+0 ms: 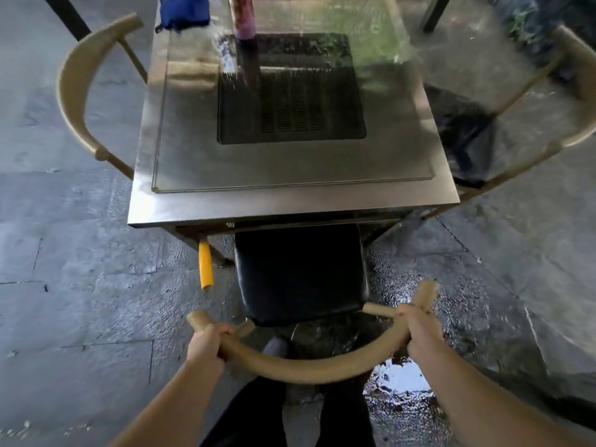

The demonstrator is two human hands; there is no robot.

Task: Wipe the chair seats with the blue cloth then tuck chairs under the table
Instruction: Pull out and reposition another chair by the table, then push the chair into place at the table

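Observation:
A chair with a black padded seat (300, 272) and a curved tan backrest (309, 369) stands in front of me, its seat's far edge under the metal table (206, 201). My left hand (206, 345) grips the backrest's left end and my right hand (419, 330) grips its right end. A blue cloth (183, 11) lies on the table's far left corner. Another tan chair (77, 91) is tucked in at the table's left side, and a third one (577, 124) stands at the right with its black seat (464, 143) partly showing.
A purple bottle (243, 17) stands on the table near a dark grille panel (290, 91). A yellow handle (205, 266) hangs below the table's front left. The stone floor is wet, with a puddle (403, 377) by my right. My feet and dark trousers are below the backrest.

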